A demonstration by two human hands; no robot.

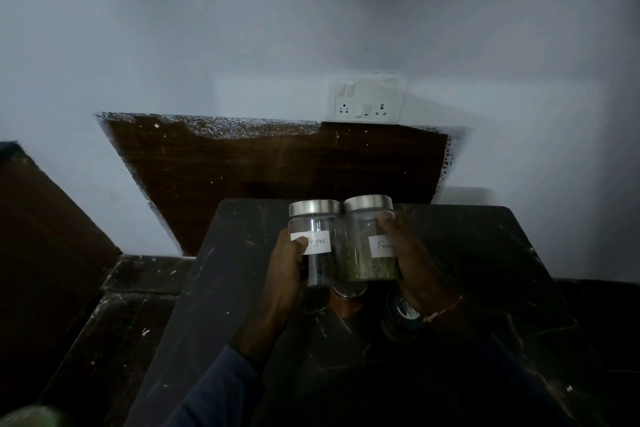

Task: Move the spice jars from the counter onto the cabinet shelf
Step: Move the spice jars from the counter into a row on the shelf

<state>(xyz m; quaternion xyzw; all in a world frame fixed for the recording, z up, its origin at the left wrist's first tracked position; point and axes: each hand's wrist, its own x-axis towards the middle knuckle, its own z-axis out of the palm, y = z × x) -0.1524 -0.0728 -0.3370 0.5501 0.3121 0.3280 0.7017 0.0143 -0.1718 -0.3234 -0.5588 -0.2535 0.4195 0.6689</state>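
You are looking down at a dark, scratched counter in dim light, and you are holding up two clear spice jars side by side in front of you, each with a silver metal lid. Your left hand is gripping the left jar, with the thumb lying across a white label that reads "Pepper". Your right hand is wrapping around the right jar, whose label starts with "Fe" and is otherwise hidden by your fingers; greenish spice is filling its lower part. The two jars are standing roughly upright, with their lids touching. Just below them, a third jar with a metal lid is sitting on the counter, and a dark-lidded jar is standing beside it, partly behind your right wrist. Behind the counter, a brown wooden panel is leaning against the pale wall, with a white socket plate above it.
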